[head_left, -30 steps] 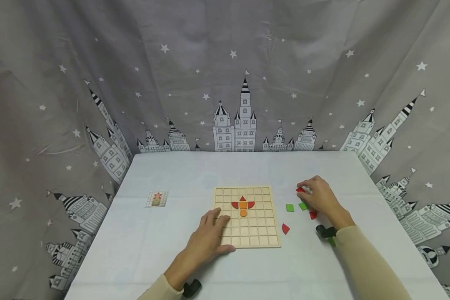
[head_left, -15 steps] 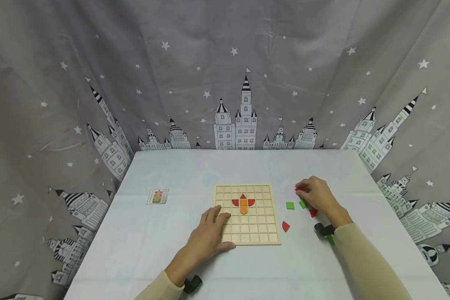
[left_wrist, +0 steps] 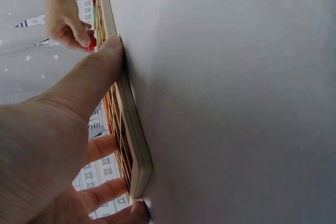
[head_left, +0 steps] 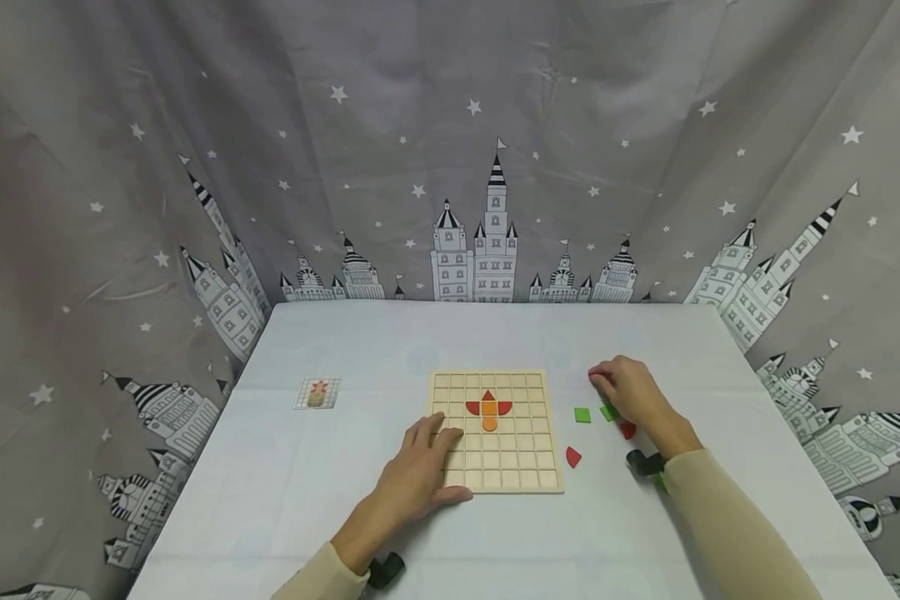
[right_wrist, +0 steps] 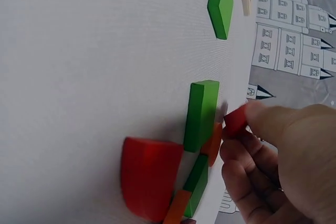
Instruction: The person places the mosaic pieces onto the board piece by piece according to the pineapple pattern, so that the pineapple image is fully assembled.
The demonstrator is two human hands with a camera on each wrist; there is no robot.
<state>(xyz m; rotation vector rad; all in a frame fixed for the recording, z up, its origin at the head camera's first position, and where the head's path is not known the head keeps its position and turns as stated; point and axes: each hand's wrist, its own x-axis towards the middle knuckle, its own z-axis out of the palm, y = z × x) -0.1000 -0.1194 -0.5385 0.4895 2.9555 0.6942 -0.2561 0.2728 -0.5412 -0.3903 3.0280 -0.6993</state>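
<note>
My left hand [head_left: 412,471] rests at the near left corner of a wooden grid board [head_left: 517,480]. Its thumb [left_wrist: 105,64] touches the near edge, and the fingertips lie over the left side. On the board, a red triangle [head_left: 487,396] tops an orange square [head_left: 489,408], with red quarter-circles [head_left: 473,407] on either side and an orange circle [head_left: 490,424] below. Right of the board, my right hand [head_left: 633,392] pinches a small red block [right_wrist: 236,121] between thumb and fingers. In the head view the fingers hide most of that block.
Loose pieces lie right of the board: a green square [head_left: 582,415], a red quarter-circle [head_left: 573,457], another red piece [head_left: 627,430] and several more near the right hand, including an orange one [right_wrist: 212,145]. A gridded picture card [head_left: 318,393] lies at the left.
My right hand has shifted slightly left and turned over the red block, which shows less now. The left hand has stayed at the board.
</note>
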